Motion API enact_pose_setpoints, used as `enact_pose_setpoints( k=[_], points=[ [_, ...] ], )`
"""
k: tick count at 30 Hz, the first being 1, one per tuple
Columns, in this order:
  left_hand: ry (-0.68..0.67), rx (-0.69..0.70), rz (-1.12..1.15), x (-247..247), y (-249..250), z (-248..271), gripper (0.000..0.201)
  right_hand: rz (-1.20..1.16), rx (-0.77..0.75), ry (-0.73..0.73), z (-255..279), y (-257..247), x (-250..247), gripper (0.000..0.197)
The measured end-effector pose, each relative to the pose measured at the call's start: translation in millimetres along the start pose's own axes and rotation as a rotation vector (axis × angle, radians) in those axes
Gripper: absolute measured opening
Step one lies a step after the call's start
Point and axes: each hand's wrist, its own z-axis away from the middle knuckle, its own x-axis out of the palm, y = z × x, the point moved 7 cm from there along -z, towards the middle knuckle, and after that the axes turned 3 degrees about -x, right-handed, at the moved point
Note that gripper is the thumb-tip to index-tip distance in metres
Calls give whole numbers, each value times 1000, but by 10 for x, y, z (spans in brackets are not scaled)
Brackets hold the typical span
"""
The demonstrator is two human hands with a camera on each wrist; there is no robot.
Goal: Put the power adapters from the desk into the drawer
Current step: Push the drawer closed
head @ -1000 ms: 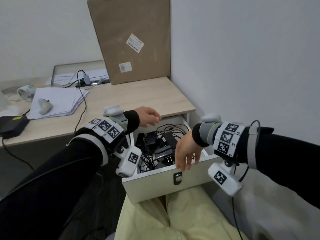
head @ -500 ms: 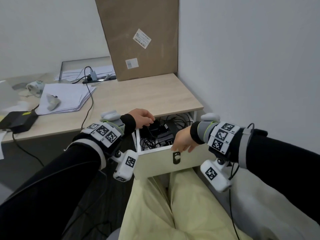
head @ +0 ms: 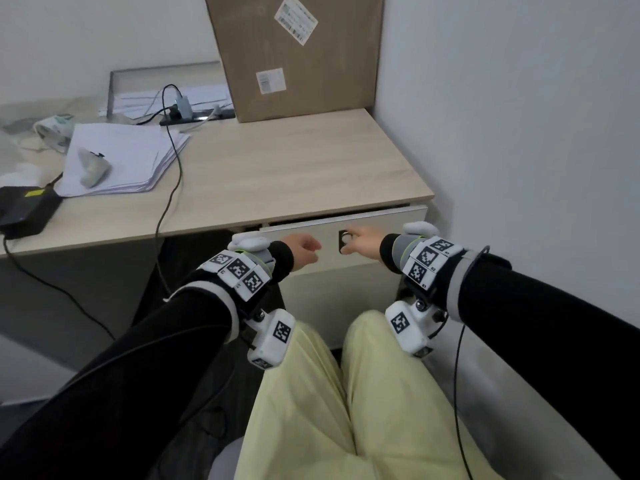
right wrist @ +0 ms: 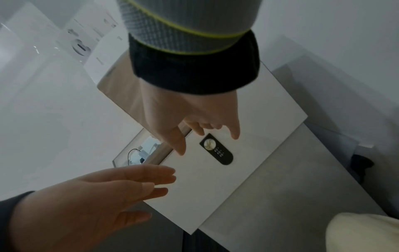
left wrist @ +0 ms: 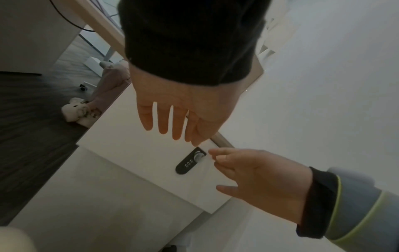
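Observation:
The white drawer (head: 388,223) sits almost pushed in under the desk top (head: 277,168), its black lock plate (head: 344,241) facing me. A narrow slit stays along its top edge; the right wrist view shows a bit of cable through that slit. The power adapters are hidden inside. My left hand (head: 301,252) is at the drawer front (left wrist: 129,153) left of the lock, fingers (left wrist: 164,122) straight and spread. My right hand (head: 360,242) is at the lock (right wrist: 217,149), fingers (right wrist: 234,131) loosely bent, holding nothing.
A large cardboard box (head: 294,57) leans in the desk's back corner by the right wall. On the left lie a paper stack (head: 121,161), a black device (head: 24,209), a power strip (head: 194,114) and a black cable (head: 173,168). My knees (head: 311,393) sit below the drawer.
The drawer, wide open with adapters and cables showing a second ago, has slid in almost fully. Both hands followed its front toward the desk.

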Motion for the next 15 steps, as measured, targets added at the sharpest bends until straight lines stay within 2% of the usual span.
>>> enact_pose_setpoints(
  k=[4, 7, 10, 15],
  points=[
    [2, -68, -20, 84, -123, -234, 58, -28, 4, 54, -210, -3, -73, 62],
    [50, -95, -38, 68, -157, -370, 67, -63, 5, 57, -317, 35, -75, 60],
    [100, -136, -24, 43, -237, -511, 66, -107, 15, 87, -409, 144, -11, 58],
    [144, -154, 34, 36, -304, -591, 60, -165, 110, 255, -518, 365, -27, 47]
  ],
)
